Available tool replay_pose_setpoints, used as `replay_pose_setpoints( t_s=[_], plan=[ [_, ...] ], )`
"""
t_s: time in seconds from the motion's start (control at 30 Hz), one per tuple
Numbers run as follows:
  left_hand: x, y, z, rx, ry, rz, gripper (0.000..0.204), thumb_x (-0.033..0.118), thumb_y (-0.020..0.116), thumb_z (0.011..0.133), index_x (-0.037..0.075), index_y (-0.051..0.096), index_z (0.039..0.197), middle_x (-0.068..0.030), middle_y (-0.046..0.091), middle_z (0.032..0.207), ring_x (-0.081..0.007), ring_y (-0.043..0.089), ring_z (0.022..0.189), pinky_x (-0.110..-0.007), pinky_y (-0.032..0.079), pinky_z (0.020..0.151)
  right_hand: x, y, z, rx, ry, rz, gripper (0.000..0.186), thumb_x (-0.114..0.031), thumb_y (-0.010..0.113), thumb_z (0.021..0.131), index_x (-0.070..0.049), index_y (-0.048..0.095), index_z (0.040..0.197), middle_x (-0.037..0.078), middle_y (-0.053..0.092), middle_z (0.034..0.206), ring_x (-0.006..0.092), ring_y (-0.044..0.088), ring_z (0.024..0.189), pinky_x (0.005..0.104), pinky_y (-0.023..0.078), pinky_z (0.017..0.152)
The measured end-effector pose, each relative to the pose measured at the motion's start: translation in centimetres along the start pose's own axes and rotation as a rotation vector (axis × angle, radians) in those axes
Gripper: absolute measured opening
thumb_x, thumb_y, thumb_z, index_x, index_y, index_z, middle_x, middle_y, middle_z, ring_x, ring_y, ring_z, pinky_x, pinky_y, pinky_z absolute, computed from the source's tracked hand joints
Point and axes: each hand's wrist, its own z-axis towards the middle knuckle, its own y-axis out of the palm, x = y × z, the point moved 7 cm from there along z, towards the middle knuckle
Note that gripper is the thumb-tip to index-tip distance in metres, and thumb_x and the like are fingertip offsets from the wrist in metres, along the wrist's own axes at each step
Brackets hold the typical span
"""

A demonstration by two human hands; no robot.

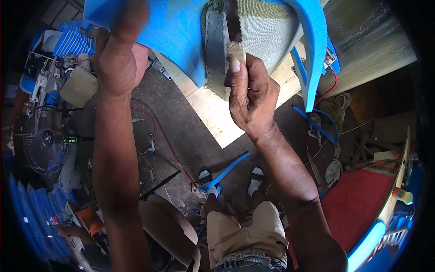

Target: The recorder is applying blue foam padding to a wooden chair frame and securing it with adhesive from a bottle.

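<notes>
My left hand (118,61) grips a blue foam piece (174,29) at the top, its thumb blurred and its fingers partly hidden. My right hand (251,93) holds a serrated blade (233,22) by its pale wrapped handle, thumb along the handle. The blade points up over a grey, woven-looking panel (263,41) with a rough greenish edge, beside the foam. A curved blue foam strip (312,68) runs down the panel's right side. Underneath lies a pale board (217,127).
A fan (45,138) and cluttered tools (43,77) stand at left. A red hose (170,152) and loose blue strips (229,167) lie on the floor (163,104) by my feet. A red padded surface (358,204) is at lower right, a large worn panel (371,50) at upper right.
</notes>
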Motion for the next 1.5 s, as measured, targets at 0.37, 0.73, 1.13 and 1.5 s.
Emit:
replay_pose_setpoints(
  t_s=[0.37,0.73,1.13,1.5],
  plan=[
    [0.2,0.4,-0.4,0.069,0.017,0.015,0.059,0.035,0.056,0.094,0.007,0.039,0.143,-0.0098,0.042,0.146,-0.0267,0.037,0.136,-0.049,0.022,0.116,-2.0,-0.3,0.5,0.041,-0.137,-0.275,0.01,-0.011,0.063,0.09,-0.003,0.057,0.089,0.014,0.055,0.056,0.031,0.058,0.048,0.0408,0.044,0.046],
    [0.2,0.5,-0.3,0.105,0.006,-0.01,0.063,0.036,0.057,0.094,0.008,0.035,0.145,-0.0102,0.038,0.148,-0.0279,0.035,0.137,-0.05,0.023,0.115,0.4,0.5,-0.8,-0.015,-0.113,-0.31,0.009,-0.011,0.063,0.09,-0.003,0.059,0.093,0.015,0.058,0.061,0.0313,0.06,0.051,0.0412,0.046,0.047],
    [0.0,-1.3,-0.4,-0.116,0.041,-0.007,0.04,0.022,0.057,0.095,0.005,0.051,0.131,-0.0092,0.055,0.127,-0.0204,0.051,0.119,-0.042,0.038,0.105,3.1,1.3,-3.0,-0.036,-0.019,-0.339,0.018,-0.009,0.063,0.089,-0.001,0.061,0.105,0.017,0.061,0.067,0.0343,0.062,0.056,0.0425,0.049,0.051],
    [0.5,1.2,-1.5,-0.007,0.093,0.69,0.018,0.017,0.067,0.091,0.001,0.068,0.099,-0.0019,0.067,0.089,-0.0071,0.059,0.079,-0.024,0.046,0.072,1.8,1.7,-1.0,-0.061,-0.123,-0.428,0.011,-0.012,0.064,0.089,-0.004,0.059,0.095,0.018,0.06,0.063,0.0341,0.063,0.055,0.0404,0.049,0.05]
  ],
)
